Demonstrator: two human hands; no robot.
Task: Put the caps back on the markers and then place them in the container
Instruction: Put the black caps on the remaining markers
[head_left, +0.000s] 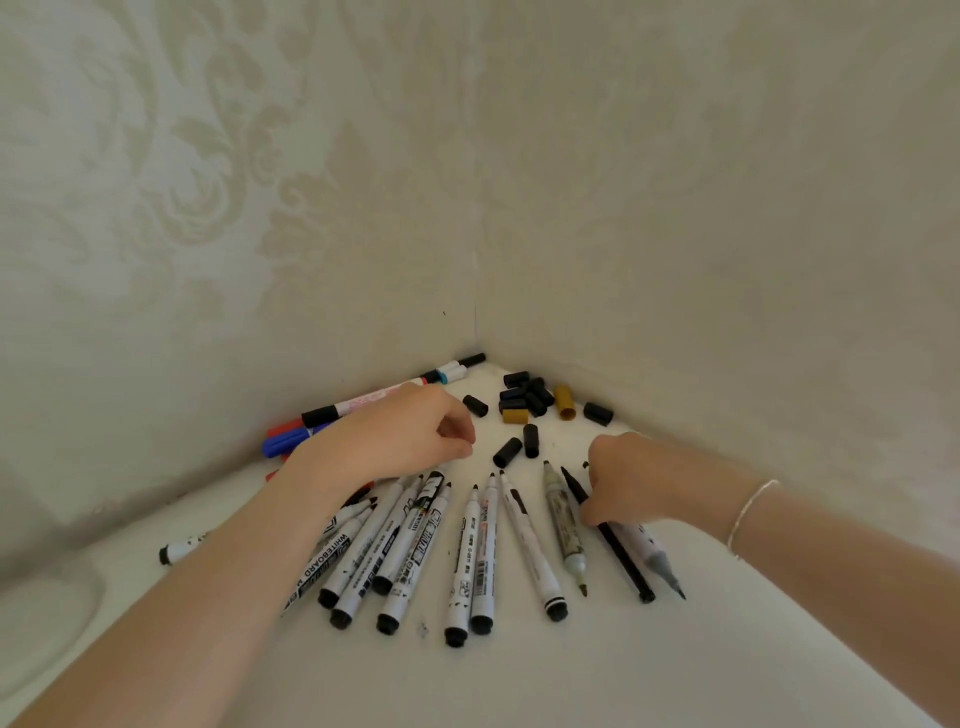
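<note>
Several uncapped white markers (470, 561) lie fanned out on the white surface, tips pointing toward the corner. Loose black caps (524, 395) and two gold caps (565, 402) are piled in the corner; two more black caps (508, 452) lie closer. My left hand (395, 436) hovers over the left markers with its fingers curled, and I see nothing in it. My right hand (634, 483) is curled down on a thin black marker (618, 551), next to a white grey-tipped marker (652, 553) that runs under the palm. No container is clearly visible.
Capped markers in black, red and blue (332, 413) lie along the left wall. One more marker (176, 552) sits apart at the far left. Patterned walls close in the corner on both sides. A faint pale rounded shape (52, 592) shows at the left edge.
</note>
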